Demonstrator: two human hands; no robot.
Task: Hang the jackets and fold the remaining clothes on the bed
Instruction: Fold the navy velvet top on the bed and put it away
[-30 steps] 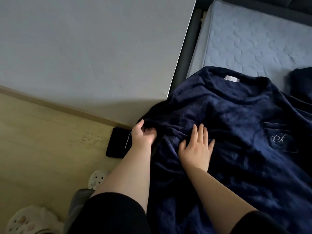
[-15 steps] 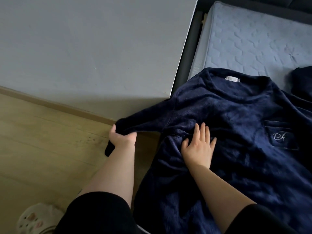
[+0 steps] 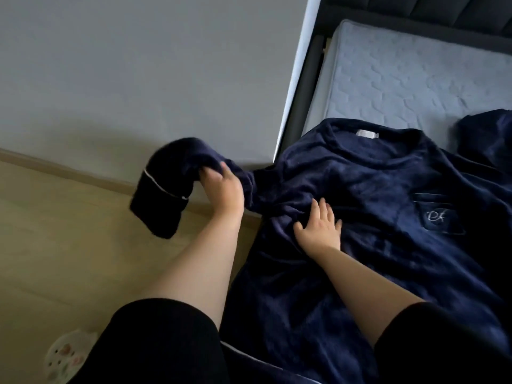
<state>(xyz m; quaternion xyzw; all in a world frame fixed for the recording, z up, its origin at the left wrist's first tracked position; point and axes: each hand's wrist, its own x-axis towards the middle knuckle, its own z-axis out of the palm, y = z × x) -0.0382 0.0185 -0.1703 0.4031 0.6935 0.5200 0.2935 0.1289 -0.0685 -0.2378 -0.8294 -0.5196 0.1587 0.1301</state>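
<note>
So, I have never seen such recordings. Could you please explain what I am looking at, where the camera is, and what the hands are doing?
There is no machine here: these are a person's two bare hands. The camera is worn on the head and looks forward and down at them. A navy fleece top lies spread on the mattress. The left hand grips its sleeve and holds it lifted above the wooden floor. The right hand lies flat, fingers spread, on the top's body.
</note>
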